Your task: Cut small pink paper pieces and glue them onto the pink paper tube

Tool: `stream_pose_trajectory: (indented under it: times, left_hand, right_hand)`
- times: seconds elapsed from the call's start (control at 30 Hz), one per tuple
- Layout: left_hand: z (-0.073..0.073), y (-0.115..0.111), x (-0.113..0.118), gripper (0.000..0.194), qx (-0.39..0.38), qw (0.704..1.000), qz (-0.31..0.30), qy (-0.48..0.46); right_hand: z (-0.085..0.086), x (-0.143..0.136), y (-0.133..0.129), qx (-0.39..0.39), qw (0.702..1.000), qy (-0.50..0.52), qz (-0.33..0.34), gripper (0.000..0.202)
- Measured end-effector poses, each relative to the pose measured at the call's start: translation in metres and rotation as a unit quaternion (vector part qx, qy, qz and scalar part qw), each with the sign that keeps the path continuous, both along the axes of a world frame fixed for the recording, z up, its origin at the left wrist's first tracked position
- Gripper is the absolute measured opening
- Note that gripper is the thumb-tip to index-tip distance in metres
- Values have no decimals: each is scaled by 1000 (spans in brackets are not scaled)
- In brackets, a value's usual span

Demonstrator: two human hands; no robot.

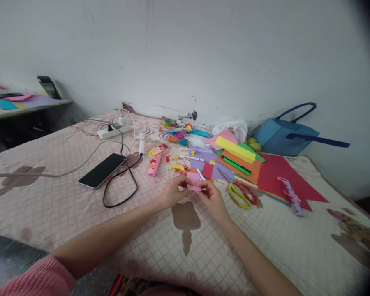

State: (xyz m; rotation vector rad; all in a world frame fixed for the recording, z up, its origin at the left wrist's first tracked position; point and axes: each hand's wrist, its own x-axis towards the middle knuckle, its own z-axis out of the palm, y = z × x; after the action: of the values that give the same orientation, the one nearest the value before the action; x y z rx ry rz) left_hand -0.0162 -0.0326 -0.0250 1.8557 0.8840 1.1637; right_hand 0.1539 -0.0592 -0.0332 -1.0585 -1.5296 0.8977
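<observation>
Between my two hands is a small piece of pink paper (194,182), partly folded or bent, held up just above the patterned cloth. My left hand (175,191) pinches its left edge with thumb and fingers. At its right edge, my right hand (212,197) grips it the same way. Right behind the paper lie a white marker (200,174) and a red paper piece (207,170) on a purple sheet (226,169). Scissors with yellow and red handles (240,195) rest to the right of my right hand. Small paper scraps (189,166) are scattered beyond my left hand.
A tablet (102,170) and a looping black cable (135,187) lie on the left, near a power strip (113,131). Farther right are stacked coloured papers (291,174), a decorated paper roll (291,196) and a blue bag (286,135). A pink decorated roll (155,163) lies left of the scraps.
</observation>
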Motion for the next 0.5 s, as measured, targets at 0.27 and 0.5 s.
stream_pose_trajectory:
  times: [0.27, 0.5]
  left_hand:
    - [2, -1, 0, 16, -32, 999, -3, -23]
    - [-3, 0, 2, 24, -78, 995, -3, -60]
  right_hand:
    - [0, 1, 0, -20, 999, -5, -30, 12]
    - [4, -2, -3, -35, 999, 15, -12, 15]
